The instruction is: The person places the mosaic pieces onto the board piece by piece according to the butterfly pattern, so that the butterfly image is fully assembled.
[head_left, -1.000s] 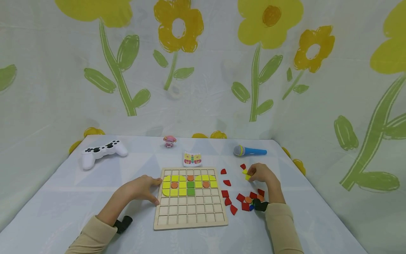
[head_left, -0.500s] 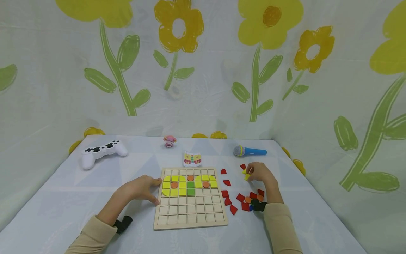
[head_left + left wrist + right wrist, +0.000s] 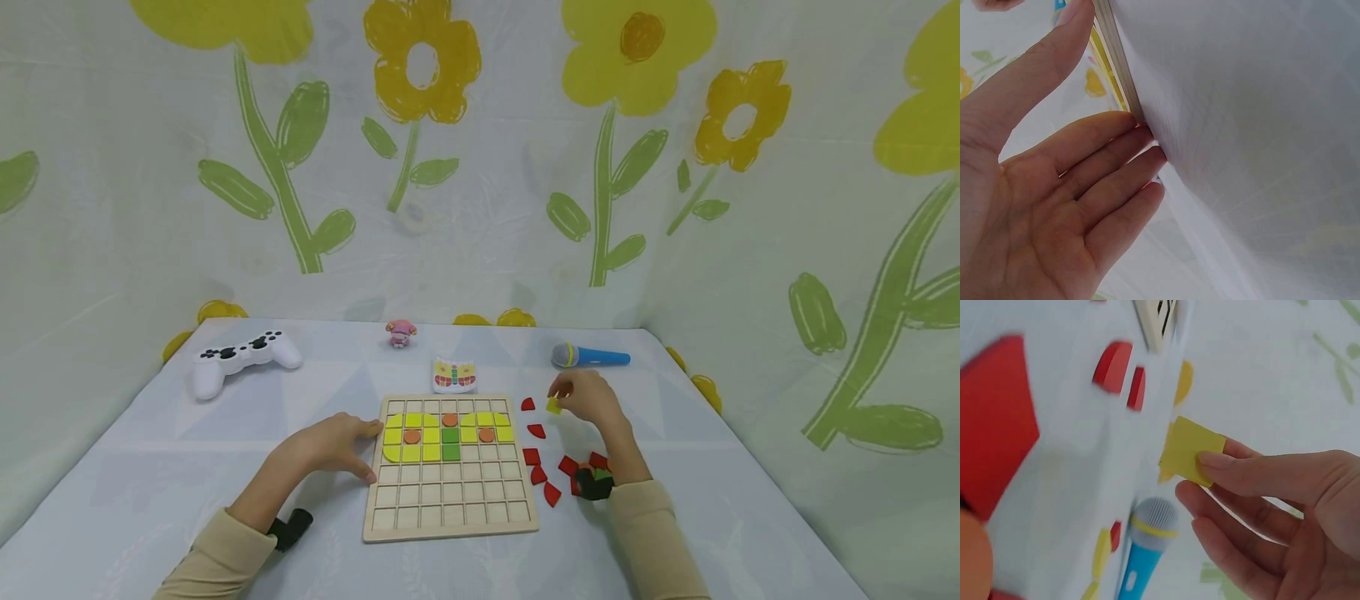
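Right hand (image 3: 1285, 512) pinches a yellow square (image 3: 1186, 447) between thumb and fingers, blue microphone (image 3: 1144, 550) near its fingertips, red pieces (image 3: 1114, 367) and a pale board's corner (image 3: 1152, 334) beyond them, rounded orange piece (image 3: 972, 562) well apart from the hand.

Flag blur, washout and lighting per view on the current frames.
Head: even, rather dim light, board grid readable. Left wrist: left hand's creases legible, tabletop hazy and washed out. Right wrist: held yellow square fairly crisp, big red piece at the left edge soft, apparently out of focus.
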### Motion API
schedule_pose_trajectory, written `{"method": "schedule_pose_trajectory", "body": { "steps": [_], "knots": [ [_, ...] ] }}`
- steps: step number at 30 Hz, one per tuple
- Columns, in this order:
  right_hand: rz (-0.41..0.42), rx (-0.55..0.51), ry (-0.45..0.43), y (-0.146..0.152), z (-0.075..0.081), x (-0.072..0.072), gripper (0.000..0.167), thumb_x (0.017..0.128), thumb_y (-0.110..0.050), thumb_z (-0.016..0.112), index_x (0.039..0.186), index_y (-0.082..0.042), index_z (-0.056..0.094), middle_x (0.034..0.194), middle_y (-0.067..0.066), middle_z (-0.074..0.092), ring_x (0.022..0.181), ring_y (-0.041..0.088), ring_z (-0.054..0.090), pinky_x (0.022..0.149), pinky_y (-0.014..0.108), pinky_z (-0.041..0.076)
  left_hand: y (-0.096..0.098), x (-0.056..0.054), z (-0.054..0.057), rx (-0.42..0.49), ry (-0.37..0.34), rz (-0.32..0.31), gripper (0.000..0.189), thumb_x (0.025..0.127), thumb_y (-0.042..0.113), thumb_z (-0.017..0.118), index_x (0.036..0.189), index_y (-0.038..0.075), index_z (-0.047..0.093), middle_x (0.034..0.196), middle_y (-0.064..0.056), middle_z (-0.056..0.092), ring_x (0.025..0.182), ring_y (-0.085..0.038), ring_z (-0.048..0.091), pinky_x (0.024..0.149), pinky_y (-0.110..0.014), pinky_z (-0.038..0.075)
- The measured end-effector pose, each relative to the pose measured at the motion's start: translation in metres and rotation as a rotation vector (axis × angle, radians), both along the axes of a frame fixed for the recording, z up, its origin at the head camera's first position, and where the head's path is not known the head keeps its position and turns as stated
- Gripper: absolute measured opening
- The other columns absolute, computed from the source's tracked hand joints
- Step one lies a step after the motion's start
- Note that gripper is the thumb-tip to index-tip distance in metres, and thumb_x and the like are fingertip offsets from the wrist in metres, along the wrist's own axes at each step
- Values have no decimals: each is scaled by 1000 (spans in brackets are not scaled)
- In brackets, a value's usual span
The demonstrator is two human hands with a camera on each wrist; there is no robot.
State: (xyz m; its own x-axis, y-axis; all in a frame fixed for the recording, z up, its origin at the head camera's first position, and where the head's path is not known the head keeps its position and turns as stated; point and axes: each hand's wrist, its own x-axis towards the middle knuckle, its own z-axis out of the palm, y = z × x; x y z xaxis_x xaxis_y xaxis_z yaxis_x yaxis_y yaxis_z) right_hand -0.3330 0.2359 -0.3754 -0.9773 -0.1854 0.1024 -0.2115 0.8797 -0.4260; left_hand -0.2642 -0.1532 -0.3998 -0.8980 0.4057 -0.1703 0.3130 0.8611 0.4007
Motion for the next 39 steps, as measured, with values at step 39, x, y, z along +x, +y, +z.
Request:
{"method": "schedule_pose_trajectory", "body": {
  "steps": [39],
  "knots": [
    [518,-67,-62,-100,-18,41,17,82,9,68,87,-6,73,81,2,69,71,9,59,67,17,51,0,-1,1,-4,-16,16,82,67,34,87,135,1,55,135,-19,55,122,-39,48,98,-54,41]
  ]
}}
